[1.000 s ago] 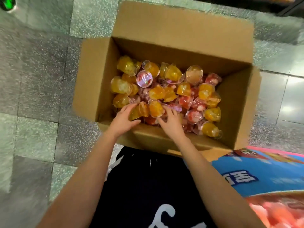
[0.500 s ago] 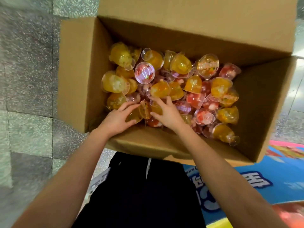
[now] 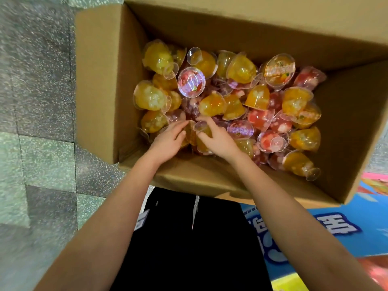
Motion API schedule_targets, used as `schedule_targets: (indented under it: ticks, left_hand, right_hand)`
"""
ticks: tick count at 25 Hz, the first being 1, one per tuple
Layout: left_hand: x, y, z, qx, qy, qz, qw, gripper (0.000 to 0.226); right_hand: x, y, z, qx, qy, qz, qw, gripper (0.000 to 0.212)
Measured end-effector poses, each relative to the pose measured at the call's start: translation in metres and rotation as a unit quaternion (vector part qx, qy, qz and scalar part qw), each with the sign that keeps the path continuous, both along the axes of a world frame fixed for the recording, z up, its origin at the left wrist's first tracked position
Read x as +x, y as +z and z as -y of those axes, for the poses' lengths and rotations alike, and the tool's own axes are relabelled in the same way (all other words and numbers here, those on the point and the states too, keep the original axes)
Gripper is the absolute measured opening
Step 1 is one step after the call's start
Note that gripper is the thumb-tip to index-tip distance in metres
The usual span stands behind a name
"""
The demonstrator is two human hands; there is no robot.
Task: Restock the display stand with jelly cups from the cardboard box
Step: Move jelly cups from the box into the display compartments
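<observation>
While reaching in at frame centre, right hand (image 3: 218, 140) pinches orange jelly cup (image 3: 190, 132); left hand (image 3: 168, 141) touches it, grip unclear. Other jelly cups (image 3: 252, 97) heaped in cardboard box (image 3: 105, 80). Step: picking. Next: secure hold, lift clear toward display stand, out of view.

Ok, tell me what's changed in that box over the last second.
Both hands drew together at the near left of the cardboard box. The right hand slid left and now pinches an orange jelly cup between finger and thumb. The left hand moved right against the cups beside it, grip unclear. The other cups lie as before, and none has been lifted out.
</observation>
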State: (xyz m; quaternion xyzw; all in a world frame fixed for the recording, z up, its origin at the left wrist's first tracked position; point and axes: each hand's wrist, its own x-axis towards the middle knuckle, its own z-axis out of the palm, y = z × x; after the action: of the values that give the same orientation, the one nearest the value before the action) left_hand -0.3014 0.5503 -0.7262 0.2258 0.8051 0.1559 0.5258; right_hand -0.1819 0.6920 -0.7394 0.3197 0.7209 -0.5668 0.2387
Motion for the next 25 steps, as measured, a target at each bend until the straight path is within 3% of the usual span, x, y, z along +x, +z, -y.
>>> schedule_targets:
  ticks: [2, 6, 11, 18, 25]
  left_hand:
    - [0.0, 0.0, -0.001, -0.002, 0.006, -0.001, 1.0, 0.043]
    - [0.003, 0.006, -0.002, 0.034, 0.11, 0.048, 0.992, 0.045]
    - [0.0, 0.017, 0.0, 0.046, 0.182, 0.089, 0.978, 0.045]
    - [0.021, 0.055, -0.02, 0.116, 0.128, 0.051, 0.984, 0.038]
    - [0.03, 0.135, -0.051, 0.197, 0.094, 0.024, 0.976, 0.044]
  right_hand:
    - [-0.005, 0.0, -0.003, -0.002, 0.016, 0.013, 1.0, 0.034]
    - [-0.01, -0.001, 0.0, 0.01, 0.021, -0.005, 1.0, 0.028]
    - [-0.002, 0.005, 0.001, -0.042, -0.086, 0.011, 0.995, 0.021]
    - [0.023, 0.04, -0.015, -0.045, -0.246, -0.009, 0.968, 0.014]
    - [0.034, 0.141, -0.036, 0.023, -0.336, -0.093, 0.937, 0.013]
